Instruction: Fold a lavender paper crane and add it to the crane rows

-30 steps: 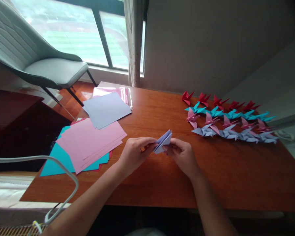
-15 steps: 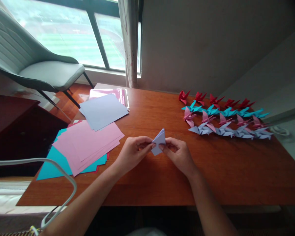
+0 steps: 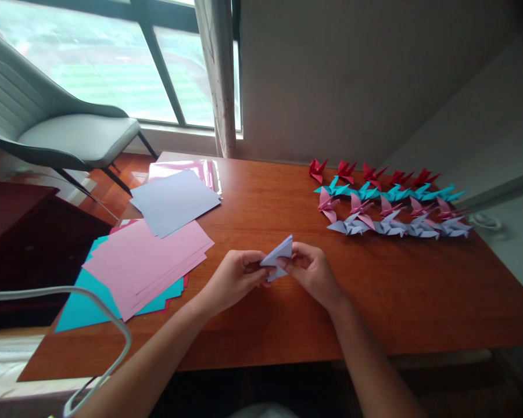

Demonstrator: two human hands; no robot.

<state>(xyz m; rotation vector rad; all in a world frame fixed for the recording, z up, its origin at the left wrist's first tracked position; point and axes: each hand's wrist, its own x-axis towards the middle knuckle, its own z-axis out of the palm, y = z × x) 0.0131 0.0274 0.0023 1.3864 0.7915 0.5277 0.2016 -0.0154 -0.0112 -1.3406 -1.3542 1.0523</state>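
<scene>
- Head view shows the left hand [image 3: 235, 277] and the right hand [image 3: 314, 273] meeting over the near middle of the wooden table [image 3: 418, 302]. Each pinches one side of a small folded lilac paper [image 3: 279, 257], held just above the surface.
- Fingers of both hands are closed narrow on the paper. The left thumb and forefinger grip its lower left corner, and the right fingertips grip its right edge. Its pointed tip stands up between them, leaning to the right.
- The step in hand looks like a crease on an already layered piece. I judge the layers need lining up edge to edge before any pressure goes on, since a misaligned edge would show in the finished shape.
- Held in the air, the paper has poor backing. Setting it on the bare wood just below the hands would likely give a sharper crease, run with a fingernail from the centre outward.
- One hand should pin while the other presses, rather than both pulling, since thin paper tears easily at a point.
- Pink sheets [image 3: 152, 261], lilac sheets [image 3: 174, 200] beyond them and teal sheets [image 3: 76, 310] beneath lie well to the left.
- Folded paper birds [image 3: 387, 203] in red, teal, pink and lilac rows sit at the far right, well apart from the hands.
</scene>
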